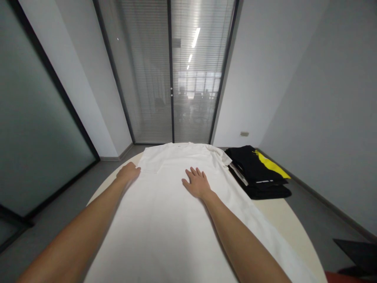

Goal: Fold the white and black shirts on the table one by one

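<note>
A white T-shirt (167,212) lies spread out along a pale round table (282,216), its collar at the far end. My left hand (129,171) rests at the shirt's left edge near the sleeve, fingers curled over the cloth edge. My right hand (196,182) lies flat on the middle of the shirt, fingers stretched out and apart, holding nothing.
A stack of folded black garments (259,175), one with a yellow stripe, sits on the table's right side beside the shirt. Beyond the table are glass doors with blinds (173,78), grey floor, and white walls. A dark object (357,251) stands at the lower right.
</note>
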A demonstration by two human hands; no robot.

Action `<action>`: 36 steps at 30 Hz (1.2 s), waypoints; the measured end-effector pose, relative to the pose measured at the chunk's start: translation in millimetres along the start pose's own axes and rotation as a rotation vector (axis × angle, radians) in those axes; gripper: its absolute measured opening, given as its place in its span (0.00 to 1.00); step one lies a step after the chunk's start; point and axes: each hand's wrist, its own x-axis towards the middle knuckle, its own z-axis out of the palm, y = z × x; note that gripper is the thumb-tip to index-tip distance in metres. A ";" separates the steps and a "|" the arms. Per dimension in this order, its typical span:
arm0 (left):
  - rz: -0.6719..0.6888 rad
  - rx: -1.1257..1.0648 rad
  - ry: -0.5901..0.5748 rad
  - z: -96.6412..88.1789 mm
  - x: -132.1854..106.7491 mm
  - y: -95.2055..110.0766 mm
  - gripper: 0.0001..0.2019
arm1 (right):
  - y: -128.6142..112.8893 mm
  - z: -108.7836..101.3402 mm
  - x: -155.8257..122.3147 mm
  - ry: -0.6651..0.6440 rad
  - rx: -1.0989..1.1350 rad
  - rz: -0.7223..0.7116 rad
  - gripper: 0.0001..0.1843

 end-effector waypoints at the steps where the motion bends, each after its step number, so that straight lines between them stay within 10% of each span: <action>1: -0.017 -0.007 -0.017 0.0 -0.3 0.4 0.19 | 0.3 0.1 -0.1 -0.001 -0.002 -0.001 0.35; 18: 0.005 -0.151 -0.066 -26.2 -29.3 9.5 0.16 | 1.8 0.8 -1.3 0.016 -0.002 -0.015 0.35; 28: 0.197 -0.332 -0.048 -37.8 -39.3 73.0 0.21 | 0.1 -0.6 -1.8 -0.011 -0.016 0.005 0.35; 36: 0.316 -0.409 -0.033 -11.9 -59.7 113.9 0.17 | 1.3 -1.2 -1.4 -0.004 0.000 -0.006 0.35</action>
